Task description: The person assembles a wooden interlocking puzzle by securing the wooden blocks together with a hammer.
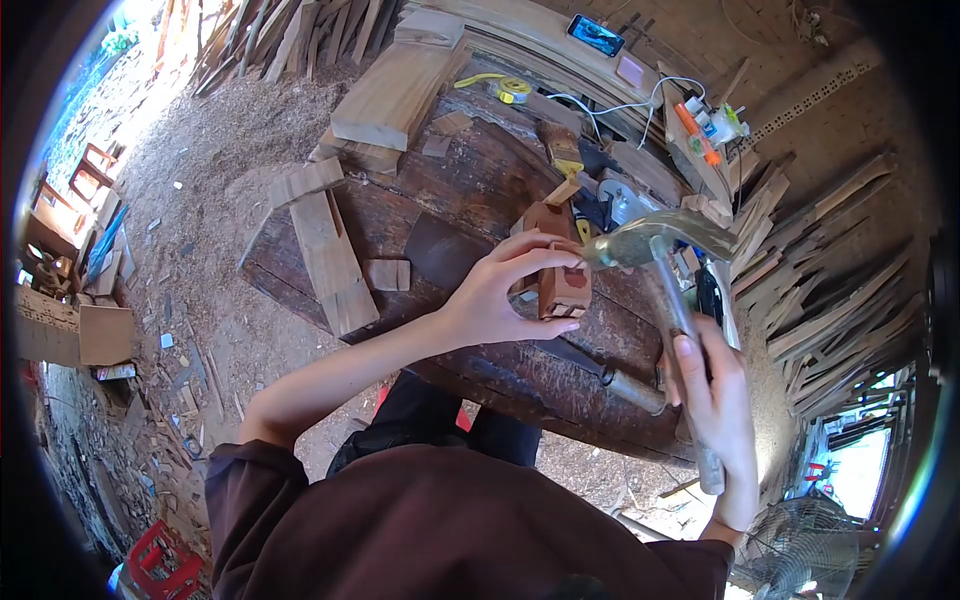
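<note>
My left hand [500,290] grips a reddish-brown wooden block [566,292] between thumb and fingers, over the workbench. Part of the block is hidden behind the fingers. Wrapped around the handle of a claw hammer [668,285] is my right hand [715,390]. The hammer's striking face is right by the upper edge of the block, near my left fingertips. Below the block, a tool with a dark blade and pale handle [635,390] lies on the bench. A brown flat sheet [440,250] is beside my left wrist.
The dark wooden workbench [480,160] holds boards [330,250], a small wood block [388,274], a yellow tape measure [513,91], a brush [562,150] and a grinder [622,200]. A phone [596,35] and white cable lie behind. Stacked wood strips [840,290] line the right side.
</note>
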A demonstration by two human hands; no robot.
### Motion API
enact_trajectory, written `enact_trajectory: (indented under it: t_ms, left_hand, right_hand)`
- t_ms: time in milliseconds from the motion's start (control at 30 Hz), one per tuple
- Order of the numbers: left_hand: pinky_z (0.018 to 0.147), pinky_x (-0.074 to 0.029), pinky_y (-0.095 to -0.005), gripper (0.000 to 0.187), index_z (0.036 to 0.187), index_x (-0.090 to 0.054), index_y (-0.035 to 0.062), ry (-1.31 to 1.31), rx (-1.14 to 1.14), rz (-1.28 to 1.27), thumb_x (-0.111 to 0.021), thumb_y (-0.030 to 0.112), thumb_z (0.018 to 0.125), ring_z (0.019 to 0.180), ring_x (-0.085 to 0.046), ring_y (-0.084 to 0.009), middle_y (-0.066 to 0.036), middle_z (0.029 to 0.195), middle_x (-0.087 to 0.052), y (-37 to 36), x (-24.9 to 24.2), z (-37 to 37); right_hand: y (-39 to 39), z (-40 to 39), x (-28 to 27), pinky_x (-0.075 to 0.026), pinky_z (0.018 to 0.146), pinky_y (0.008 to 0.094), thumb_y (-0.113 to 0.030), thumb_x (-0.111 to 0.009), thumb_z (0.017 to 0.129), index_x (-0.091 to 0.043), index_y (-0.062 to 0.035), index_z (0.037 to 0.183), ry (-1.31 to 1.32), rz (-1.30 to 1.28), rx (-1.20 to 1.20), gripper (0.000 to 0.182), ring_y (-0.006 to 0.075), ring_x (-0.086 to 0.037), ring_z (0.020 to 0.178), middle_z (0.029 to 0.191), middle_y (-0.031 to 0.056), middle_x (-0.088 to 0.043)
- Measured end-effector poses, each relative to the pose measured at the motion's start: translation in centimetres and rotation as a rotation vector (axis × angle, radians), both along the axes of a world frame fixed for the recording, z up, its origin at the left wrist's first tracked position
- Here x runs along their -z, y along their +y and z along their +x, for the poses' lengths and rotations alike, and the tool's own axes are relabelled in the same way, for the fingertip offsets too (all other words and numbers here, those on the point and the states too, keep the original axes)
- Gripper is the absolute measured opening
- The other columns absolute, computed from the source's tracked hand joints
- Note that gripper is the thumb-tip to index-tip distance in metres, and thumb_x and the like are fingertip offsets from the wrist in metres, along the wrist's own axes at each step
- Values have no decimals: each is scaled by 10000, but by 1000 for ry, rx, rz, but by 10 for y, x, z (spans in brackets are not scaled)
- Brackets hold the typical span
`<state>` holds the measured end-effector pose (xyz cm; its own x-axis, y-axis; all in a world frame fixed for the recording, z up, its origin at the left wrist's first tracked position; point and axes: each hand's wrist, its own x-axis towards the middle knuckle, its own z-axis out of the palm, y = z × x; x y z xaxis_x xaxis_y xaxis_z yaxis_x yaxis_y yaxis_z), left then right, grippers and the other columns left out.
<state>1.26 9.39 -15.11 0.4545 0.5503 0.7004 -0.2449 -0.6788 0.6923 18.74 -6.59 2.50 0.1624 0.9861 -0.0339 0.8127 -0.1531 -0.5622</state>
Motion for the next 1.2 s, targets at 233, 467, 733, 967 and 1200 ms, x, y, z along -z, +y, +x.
enact_trajectory:
  t_ms: [233,467,733,967,1200]
  left_hand:
    - [965,-485,-397,600,1205,-629,111,26,-11,-16,-880,254,679,1131,-589,-289,-112,1199,-586,1,-2,-1]
    - [951,-492,-392,601,1202,-632,108,31,-5,-10,-883,256,676,1124,-591,-291,-115,1199,-580,1,-4,-2]
    - [948,-492,-397,607,1207,-629,106,10,-15,7,-882,257,676,1120,-592,-291,-113,1202,-580,1,0,0]
    - [954,-490,-394,598,1209,-630,107,1,3,-7,-877,246,683,1122,-592,-287,-109,1200,-584,1,-2,1]
    - [957,-489,-391,594,1212,-628,105,-2,20,-11,-874,239,688,1126,-592,-288,-107,1197,-586,2,-6,-1]
  right_hand:
    - [-3,-1,1,-417,511,279,-222,-466,1041,-568,-13,1158,65,216,61,260,115,-521,508,625,39,-537]
    - [-2,-3,-13,-418,509,272,-230,-457,1046,-571,-26,1190,15,128,35,274,107,-529,513,598,16,-524]
    - [1,-5,-7,-438,524,284,-221,-474,1039,-579,-20,1205,-24,28,-21,282,113,-537,511,606,30,-530]
    - [4,2,3,-444,540,282,-197,-513,1020,-581,-23,1202,-111,115,-53,261,131,-565,521,614,58,-550]
    - [2,-1,-13,-423,508,282,-264,-493,1032,-578,-21,1210,0,128,37,313,115,-539,501,596,30,-547]
